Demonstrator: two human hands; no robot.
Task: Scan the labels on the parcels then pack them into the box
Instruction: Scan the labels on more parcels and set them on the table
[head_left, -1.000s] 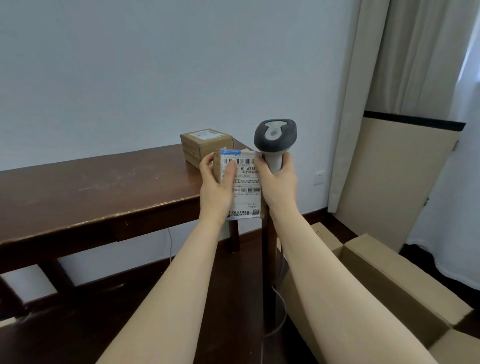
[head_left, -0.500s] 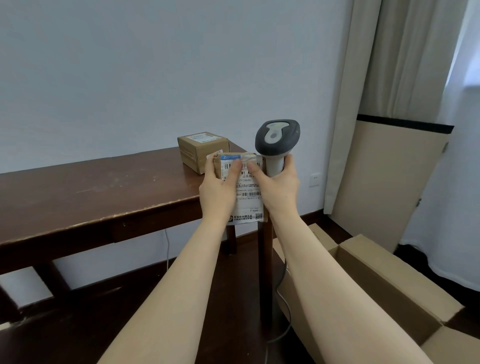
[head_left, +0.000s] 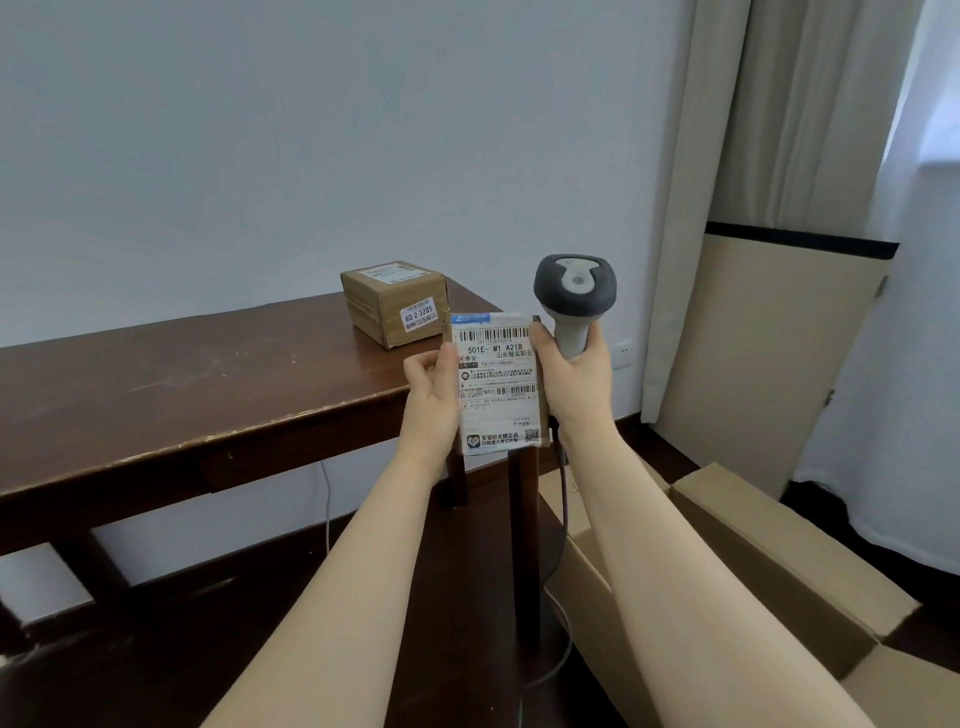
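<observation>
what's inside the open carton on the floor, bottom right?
Only a bare inner wall of the carton shows, with no parcel visible against it. Its bottom is covered by the right forearm and the carton's near wall, so contents cannot be told.

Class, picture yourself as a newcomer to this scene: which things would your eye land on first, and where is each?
First, the labelled parcel, held upright at the centre by the left hand, its white label with barcodes facing the camera. Beside it, the right hand grips a grey scanner, head raised above the parcel. Then a second parcel on the far corner of the table and the open cardboard box on the floor, lower right.
</observation>
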